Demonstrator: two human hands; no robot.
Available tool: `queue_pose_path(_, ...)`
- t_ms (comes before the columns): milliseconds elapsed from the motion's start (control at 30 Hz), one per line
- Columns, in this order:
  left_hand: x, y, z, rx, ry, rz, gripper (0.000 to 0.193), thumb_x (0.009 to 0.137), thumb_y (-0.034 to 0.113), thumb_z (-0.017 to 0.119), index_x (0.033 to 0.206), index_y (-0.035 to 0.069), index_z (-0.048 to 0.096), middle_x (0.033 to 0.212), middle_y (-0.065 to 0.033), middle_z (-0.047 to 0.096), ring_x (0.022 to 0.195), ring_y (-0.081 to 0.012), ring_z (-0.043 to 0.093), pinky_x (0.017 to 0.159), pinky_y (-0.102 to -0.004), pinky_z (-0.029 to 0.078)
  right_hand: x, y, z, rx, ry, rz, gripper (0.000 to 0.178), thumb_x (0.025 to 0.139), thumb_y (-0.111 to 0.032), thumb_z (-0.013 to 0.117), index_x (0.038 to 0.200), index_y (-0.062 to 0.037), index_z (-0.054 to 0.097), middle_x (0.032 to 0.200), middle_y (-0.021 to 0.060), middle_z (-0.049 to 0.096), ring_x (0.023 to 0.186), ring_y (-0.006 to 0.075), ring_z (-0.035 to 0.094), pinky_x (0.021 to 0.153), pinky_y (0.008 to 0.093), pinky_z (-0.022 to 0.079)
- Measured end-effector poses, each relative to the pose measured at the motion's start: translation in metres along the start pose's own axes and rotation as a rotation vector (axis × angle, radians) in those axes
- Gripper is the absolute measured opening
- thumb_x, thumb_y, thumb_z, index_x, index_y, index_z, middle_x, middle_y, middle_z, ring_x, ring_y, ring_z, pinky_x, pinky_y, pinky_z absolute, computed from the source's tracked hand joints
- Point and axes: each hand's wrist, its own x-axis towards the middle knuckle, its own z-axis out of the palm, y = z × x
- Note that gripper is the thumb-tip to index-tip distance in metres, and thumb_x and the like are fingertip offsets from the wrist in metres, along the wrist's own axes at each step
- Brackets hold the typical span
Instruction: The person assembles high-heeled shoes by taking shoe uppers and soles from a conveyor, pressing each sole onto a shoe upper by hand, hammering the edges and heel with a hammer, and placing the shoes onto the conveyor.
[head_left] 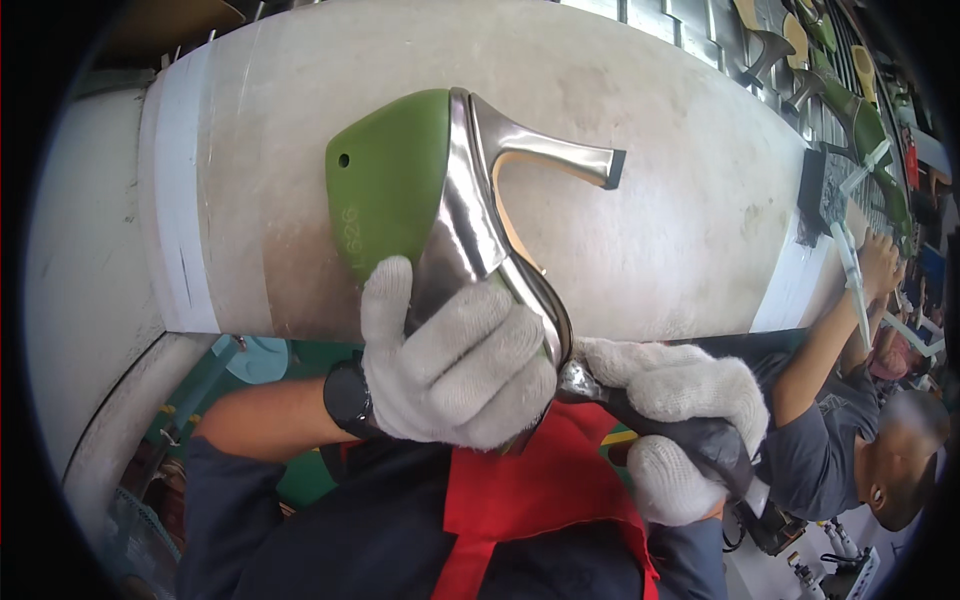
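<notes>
A silver metallic high-heeled shoe [470,225] sits on a green shoe last [385,180], lying on its side over the pale work surface. Its slim heel [555,150] points right and ends in a dark tip. My left hand [455,370], in a white knitted glove, wraps round the toe half of the shoe, thumb against the last. Also gloved, my right hand [695,395] is closed round a dark-handled tool [712,445]. The tool's shiny metal head [578,380] is at the shoe's near edge, close to my left fingers; whether they touch, I cannot tell.
The pale, worn work surface [680,200] curves across the view, with white strips near both ends. More heeled shoes on green lasts [855,115] stand on a rack at upper right. A co-worker [830,440] reaches in at right. A light blue stool [258,360] is below left.
</notes>
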Motion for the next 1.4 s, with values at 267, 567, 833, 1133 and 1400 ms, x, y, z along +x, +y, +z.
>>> queue_pose_path(267,-0.005,0.005,0.005,0.034,0.050,-0.004,0.045,0.096,0.022,0.079,0.133,0.022,0.054,0.130,0.0018,0.060,0.114,-0.0176,0.067,0.110,-0.0735,0.046,0.041,-0.021,-0.009,0.206,0.143,0.396,0.029,0.094,-0.005,0.082,0.116,0.0077,0.067,0.122,0.0375,0.074,0.112,0.0425,0.077,0.101,0.0534,0.062)
queue_pose_path(567,0.013,0.002,0.013,-0.071,0.117,-0.044,0.022,0.092,0.022,0.077,0.111,0.023,0.065,0.105,0.0119,0.070,0.096,-0.0069,0.067,0.078,-0.0497,0.039,0.095,-0.020,-0.003,0.066,0.067,0.509,0.045,0.085,-0.020,0.086,0.112,0.0095,0.066,0.114,0.0346,0.076,0.092,0.0400,0.079,0.085,0.0469,0.067)
queue_pose_path(833,0.023,0.001,0.011,-0.101,0.078,-0.030,0.020,0.090,0.024,0.073,0.073,0.022,0.063,0.094,0.0116,0.071,0.096,-0.0045,0.065,0.070,-0.0424,0.032,0.150,-0.046,-0.013,-0.302,-0.183,0.664,0.032,0.081,-0.012,0.079,0.101,0.0126,0.071,0.101,0.0294,0.080,0.077,0.0314,0.080,0.067,0.0354,0.066)
queue_pose_path(1133,0.028,-0.001,0.005,-0.093,0.016,-0.022,0.018,0.089,0.024,0.073,0.073,0.024,0.064,0.090,0.0135,0.071,0.095,-0.0050,0.066,0.078,-0.0494,0.038,0.110,-0.033,0.006,-0.151,0.042,0.393,0.028,0.088,-0.004,0.070,0.110,0.0123,0.071,0.097,0.0238,0.079,0.066,0.0220,0.071,0.063,0.0304,0.060)
queue_pose_path(1400,0.031,0.000,0.000,-0.079,-0.069,0.016,0.012,0.088,0.020,0.073,0.077,0.023,0.068,0.095,0.0081,0.075,0.098,-0.0112,0.076,0.090,-0.0581,0.041,0.165,-0.054,-0.007,-0.802,-0.451,0.314,0.043,0.091,-0.006,0.067,0.131,-0.0173,0.079,0.104,0.0059,0.078,0.068,0.0178,0.071,0.063,0.0332,0.059)
